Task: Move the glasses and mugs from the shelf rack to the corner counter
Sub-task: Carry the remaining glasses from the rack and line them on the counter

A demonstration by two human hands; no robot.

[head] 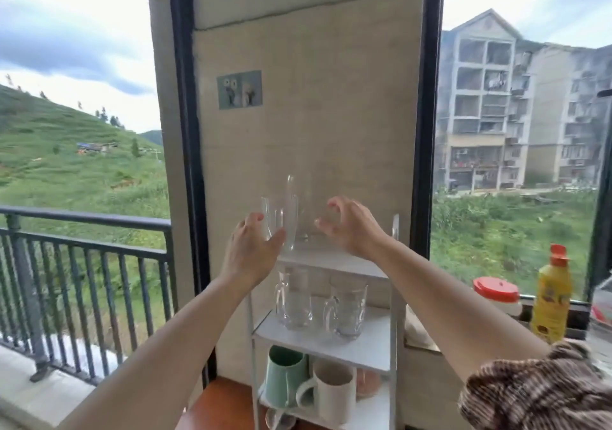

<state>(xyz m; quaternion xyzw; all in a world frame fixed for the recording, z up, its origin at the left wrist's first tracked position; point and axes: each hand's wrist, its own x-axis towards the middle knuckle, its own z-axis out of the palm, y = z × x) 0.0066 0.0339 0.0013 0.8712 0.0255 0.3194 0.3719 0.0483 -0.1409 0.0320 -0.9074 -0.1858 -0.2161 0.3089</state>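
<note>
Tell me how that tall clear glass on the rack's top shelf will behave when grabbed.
The tall glass looks thin-walled, so probably fragile and light. Being narrow and high, it may tip if nudged sideways. Smooth glass could be slippery. The left hand is open beside it, no grip yet.

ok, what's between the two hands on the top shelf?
Head view: clear glasses stand between the left hand and right hand on the top shelf. Both hands open.
</note>
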